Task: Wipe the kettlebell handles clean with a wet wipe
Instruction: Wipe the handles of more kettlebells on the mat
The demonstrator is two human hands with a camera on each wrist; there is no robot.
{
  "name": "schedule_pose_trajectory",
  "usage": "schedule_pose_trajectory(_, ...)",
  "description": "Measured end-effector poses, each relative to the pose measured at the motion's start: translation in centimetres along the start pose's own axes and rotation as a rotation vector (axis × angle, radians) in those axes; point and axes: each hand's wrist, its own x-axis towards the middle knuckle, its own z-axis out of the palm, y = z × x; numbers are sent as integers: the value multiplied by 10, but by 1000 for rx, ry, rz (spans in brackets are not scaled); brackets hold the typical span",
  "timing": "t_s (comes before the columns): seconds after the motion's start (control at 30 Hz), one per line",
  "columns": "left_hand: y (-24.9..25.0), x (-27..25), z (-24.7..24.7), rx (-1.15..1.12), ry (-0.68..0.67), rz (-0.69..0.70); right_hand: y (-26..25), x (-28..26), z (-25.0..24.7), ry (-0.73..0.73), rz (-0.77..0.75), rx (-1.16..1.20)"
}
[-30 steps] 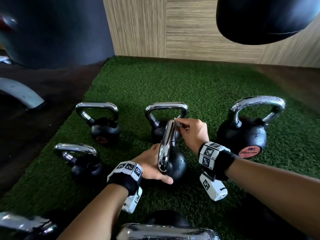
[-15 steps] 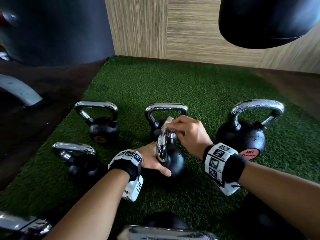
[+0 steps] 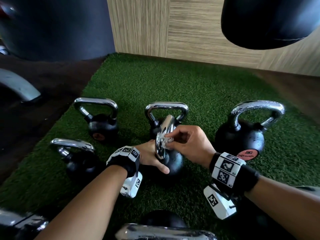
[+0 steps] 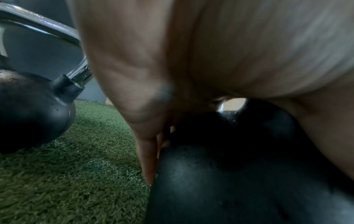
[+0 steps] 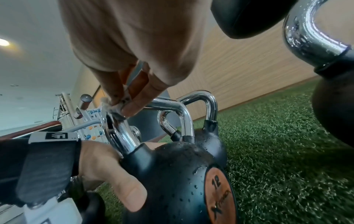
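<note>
A small black kettlebell stands on the green turf in the middle, its chrome handle edge-on to me. My right hand pinches a crumpled white wet wipe against the lower part of that handle. My left hand grips the ball from the left, thumb across its near side. In the left wrist view its fingers run down the ball's side. Water drops dot the ball.
Several more kettlebells stand around: one behind, back left, left, a large one right, one at my feet. A punching bag hangs top right. A wooden wall closes the back.
My right hand has slid with the wipe from the top of the handle down toward its near, lower part. The left hand still holds the ball in place.
</note>
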Motion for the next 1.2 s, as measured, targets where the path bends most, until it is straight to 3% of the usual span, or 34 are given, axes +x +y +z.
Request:
schedule_pose_trajectory(0.13,-1,1,1,31,-23,9,7,-4,3,-28,80,114)
schedule_pose_trajectory(0.27,-3,-2,6,19,11,6,22,-11,15,-68,76,-60)
schedule_pose_trajectory(0.5,-2,-9,12,0,54,-19,38,-21,21,-75,82,-136)
schedule_pose_trajectory(0.63,-4,-12,18,138,61,-49,35,-12,11,-200,103,-123)
schedule_pose_trajectory(0.8,-7,-23,34,177,148,-23,29,1,12,-513,205,-115)
schedule_pose_trajectory(0.9,-5,-26,37,232,170,-27,29,0,13,-581,163,34)
schedule_pose_trajectory(1.03,-4,-25,37,188,177,-13,31,1,10,-642,228,184)
schedule_pose_trajectory(1.2,-7,-25,38,170,204,-28,29,-2,14,-616,298,317)
